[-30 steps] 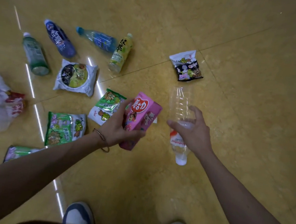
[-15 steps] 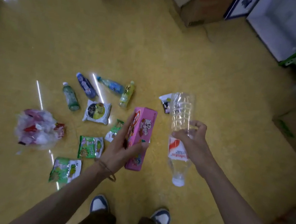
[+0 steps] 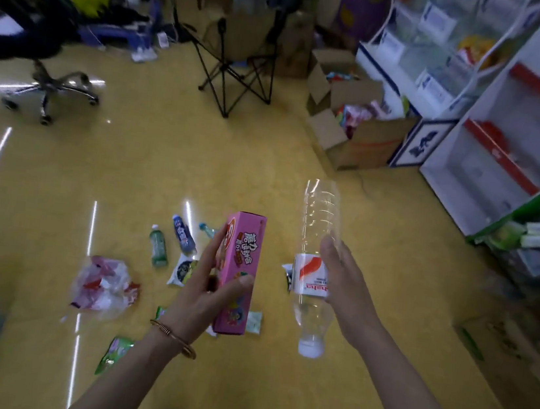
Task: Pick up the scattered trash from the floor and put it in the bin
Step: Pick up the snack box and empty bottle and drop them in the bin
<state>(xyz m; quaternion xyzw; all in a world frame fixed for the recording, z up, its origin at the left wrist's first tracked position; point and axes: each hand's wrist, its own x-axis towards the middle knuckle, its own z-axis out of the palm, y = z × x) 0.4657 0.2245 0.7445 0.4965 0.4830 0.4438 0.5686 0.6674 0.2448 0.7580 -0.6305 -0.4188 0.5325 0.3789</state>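
Both hands [image 3: 206, 285] higher, box [image 3: 239, 269] and bottle [image 3: 316, 244] raised.

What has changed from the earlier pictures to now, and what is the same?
The right hand closed on the clear bottle lying on the floor and lifted it, cap down. The view rose from the floor to the room. The left hand holds the pink box as before. The remaining bottles, wrappers and plastic bag lie unmoved.

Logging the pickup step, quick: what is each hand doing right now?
Left hand: closed on the pink box, held upright off the floor.
Right hand: closed on the clear bottle, cap pointing down.
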